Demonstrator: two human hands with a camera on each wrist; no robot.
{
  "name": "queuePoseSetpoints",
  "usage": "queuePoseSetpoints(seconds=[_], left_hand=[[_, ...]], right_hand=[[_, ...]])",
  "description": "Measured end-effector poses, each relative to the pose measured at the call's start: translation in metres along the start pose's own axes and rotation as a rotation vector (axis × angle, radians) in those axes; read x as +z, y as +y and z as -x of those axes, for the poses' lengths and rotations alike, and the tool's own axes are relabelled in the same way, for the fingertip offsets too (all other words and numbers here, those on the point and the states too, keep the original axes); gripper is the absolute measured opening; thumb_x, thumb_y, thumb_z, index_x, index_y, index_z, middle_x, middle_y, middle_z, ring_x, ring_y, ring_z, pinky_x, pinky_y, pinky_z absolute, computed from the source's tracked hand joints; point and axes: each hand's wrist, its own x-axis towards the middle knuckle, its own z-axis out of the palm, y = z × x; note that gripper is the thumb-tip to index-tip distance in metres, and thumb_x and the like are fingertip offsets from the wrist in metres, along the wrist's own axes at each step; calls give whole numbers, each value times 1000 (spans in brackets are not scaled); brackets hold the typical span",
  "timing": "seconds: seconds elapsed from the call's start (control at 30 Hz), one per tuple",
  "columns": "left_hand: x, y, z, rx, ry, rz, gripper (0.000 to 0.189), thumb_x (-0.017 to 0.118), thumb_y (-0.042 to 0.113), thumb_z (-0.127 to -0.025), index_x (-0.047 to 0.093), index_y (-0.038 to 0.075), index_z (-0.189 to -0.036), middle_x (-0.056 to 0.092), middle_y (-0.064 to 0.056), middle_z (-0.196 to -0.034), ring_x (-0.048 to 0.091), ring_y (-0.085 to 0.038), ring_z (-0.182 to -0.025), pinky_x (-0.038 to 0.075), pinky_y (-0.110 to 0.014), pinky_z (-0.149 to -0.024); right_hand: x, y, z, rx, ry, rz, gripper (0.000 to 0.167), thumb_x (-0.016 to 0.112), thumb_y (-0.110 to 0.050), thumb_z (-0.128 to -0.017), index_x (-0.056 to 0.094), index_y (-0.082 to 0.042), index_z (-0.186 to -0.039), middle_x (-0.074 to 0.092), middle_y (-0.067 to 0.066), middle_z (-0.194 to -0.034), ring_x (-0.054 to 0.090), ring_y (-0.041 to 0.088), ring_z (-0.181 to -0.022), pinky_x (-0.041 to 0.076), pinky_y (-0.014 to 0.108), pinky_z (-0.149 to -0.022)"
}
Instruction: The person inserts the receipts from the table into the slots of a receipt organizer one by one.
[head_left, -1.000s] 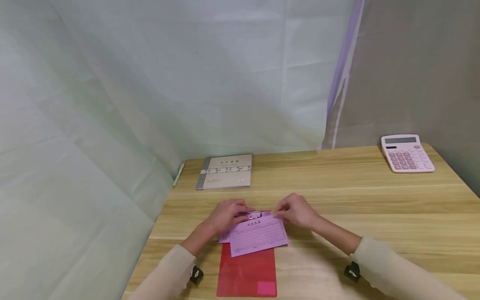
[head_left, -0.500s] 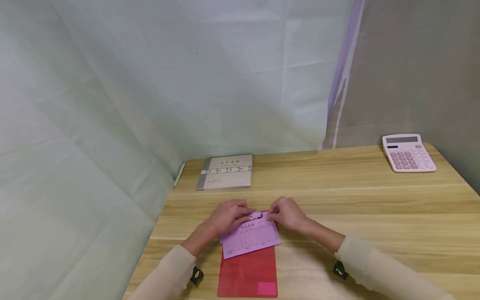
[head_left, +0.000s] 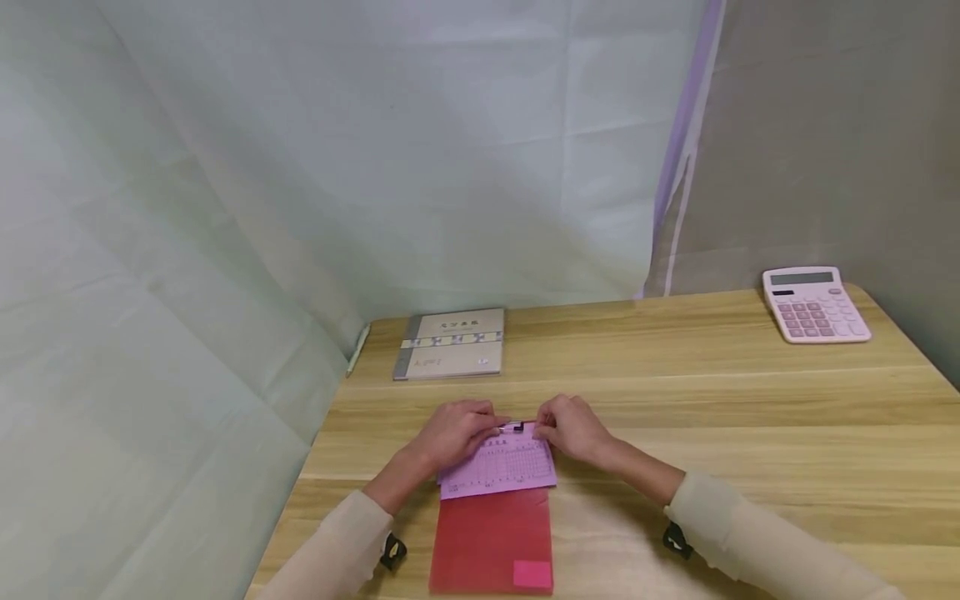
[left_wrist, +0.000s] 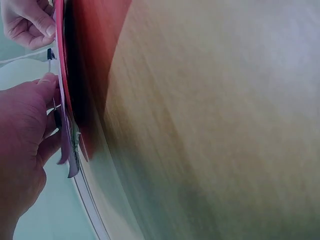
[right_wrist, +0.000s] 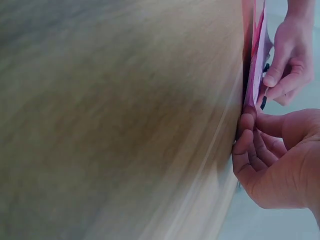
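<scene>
A red clipboard (head_left: 491, 533) lies on the table with a pink square near its lower right corner. Over its upper part is a pink printed form (head_left: 502, 468), its lower edge slightly slanted. My left hand (head_left: 453, 433) pinches the metal clip (head_left: 513, 427) at the clipboard's top; some of its fingers are hidden. At the form's upper right corner, my right hand (head_left: 573, 429) pinches the paper between thumb and fingers. The left wrist view shows the clipboard edge-on, with paper layers beside my left hand (left_wrist: 22, 145). In the right wrist view, thumb and fingertips of my right hand (right_wrist: 280, 160) meet at the paper's corner.
A beige notebook (head_left: 453, 343) with a patterned band lies behind the hands, to the left. Beside it, a pale green pen (head_left: 358, 348) lies at the table's left edge. A pink calculator (head_left: 815, 306) stands at the back right. Pale curtains (head_left: 465, 167) hang behind the table (head_left: 675, 375).
The pink form has slid left and up toward the clip and lies straighter over the clipboard. My right hand has moved left with it. My left hand stays at the clip.
</scene>
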Motion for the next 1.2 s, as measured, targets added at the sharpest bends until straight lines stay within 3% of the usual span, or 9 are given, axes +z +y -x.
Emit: queuePoseSetpoints(seconds=[0.3,0.57,0.8,0.93,1.2], left_hand=[[2,-1,1,-3,-5,-30,28,68,26,-106,78,21,-132,66,9,-97,58,-7,-82,52,-27,-75],[2,1,1,0,5,-35,29,70,27,-105,78,21,-132,66,9,-97,57,-7,-83,51,-27,-73],[3,1,3,-1,13,-28,31,72,31,-103,78,19,-131,65,8,-100,62,-9,-89,54,-31,-78],[3,2,3,-13,7,-34,31,73,32,-103,79,19,-130,65,8,-100,62,-9,-90,54,-31,-78],[1,6,3,-42,-28,-54,32,71,33,-104,77,20,-133,65,7,-100,60,-9,-88,53,-29,-77]], right_hand=[[3,-1,-2,13,35,24,21,84,-7,-91,72,-11,-73,59,-10,-59,52,6,-54,43,26,-54],[6,-3,-3,41,66,83,22,85,-9,-90,72,-13,-72,63,-7,-65,54,10,-60,47,30,-59],[5,-4,-3,58,27,70,23,85,-14,-91,72,-13,-72,61,-7,-64,51,9,-56,45,30,-55],[2,-7,-2,64,-5,37,22,87,-16,-89,73,-13,-71,60,-8,-62,49,8,-53,42,28,-51],[1,-14,3,145,-45,-126,24,80,-1,-93,73,-4,-70,63,1,-53,60,12,-42,47,24,-41]])
